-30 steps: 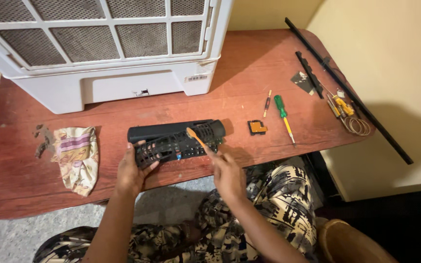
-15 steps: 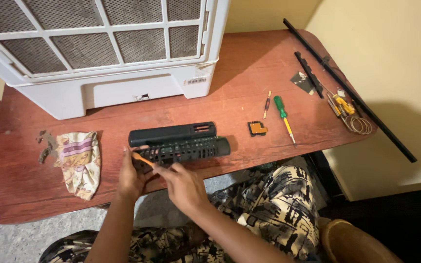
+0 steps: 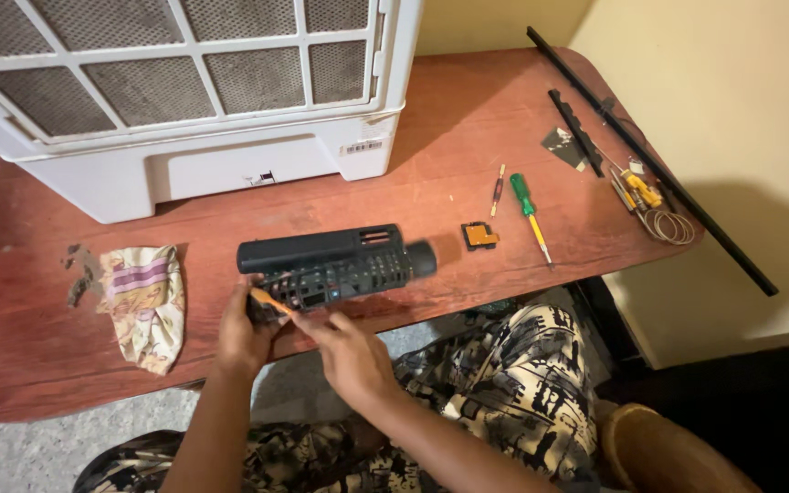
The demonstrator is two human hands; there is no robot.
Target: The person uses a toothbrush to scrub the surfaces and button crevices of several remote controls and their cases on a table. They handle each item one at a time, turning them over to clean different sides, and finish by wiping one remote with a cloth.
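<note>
Lying lengthwise near the front edge of the red tabletop (image 3: 504, 128): one black slotted housing (image 3: 331, 265), long and vented, its open gridded face tipped toward the seated person, presumably so the inside can be reached. All places below are given from this housing.

- Left hand (image 3: 244, 330): at the housing's left end, fingers closed round that end, apparently steadying it against the tabletop. Forearm rises straight from the lap; wrist nearly straight.
- Right hand (image 3: 351, 358): just in front of the housing, fingers pinched shut on a slim orange-tipped tool (image 3: 269, 302). The tip points left and up into the grid near the left end. Wrist is bent inward, forearm crossing from the right.
- Behind: white grilled appliance (image 3: 184, 100), standing at the far side, well apart.
- Left: crumpled patterned cloth (image 3: 143, 301), near; beyond it a few dark small parts (image 3: 79, 274), too small to identify.
- Right: small orange-and-black square piece (image 3: 480, 236), just beside the right end; then a thin red-handled driver (image 3: 497, 189) and a green-handled screwdriver (image 3: 529, 212), laid out side by side.
- Far right: black strips (image 3: 650, 164) along the table's edge, with a coil of wire (image 3: 673, 225).
</note>
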